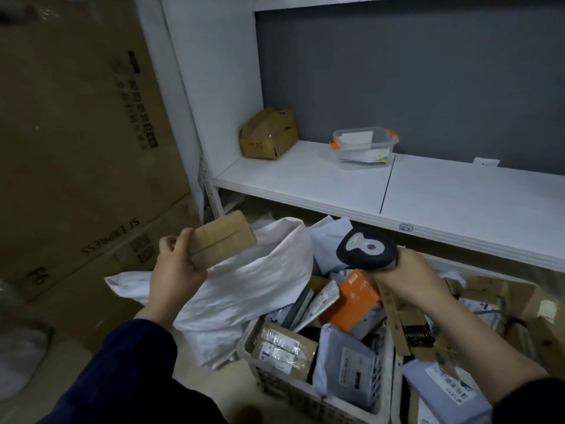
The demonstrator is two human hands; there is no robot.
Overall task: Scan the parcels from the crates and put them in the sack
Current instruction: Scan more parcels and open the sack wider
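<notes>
**Head view.** The left hand [174, 267] gripped a small box [221, 240] by its near end, fingers curled round the edge, and held it tilted just above the mouth of the sack [244, 286]. The right hand [409, 276] was wrapped round the handle of the scanner [367, 249], whose head pointed roughly toward the box; the trigger finger was hidden. The crate [290, 390], heaped with parcels, stood just right of the sack.

Likely hazards:
- **Missed drop:** the sack's mouth looked slack and partly folded over — a box released from here could strike the rim and slide to the floor or back into the crate.
- **Unscanned box:** no label showed on the visible faces, so it could not be told whether a scan had registered. A box dropped unscanned would be lost among those already in the sack.
- **Weak hold:** the end-only grip left the box free to swing and slip.
</notes>
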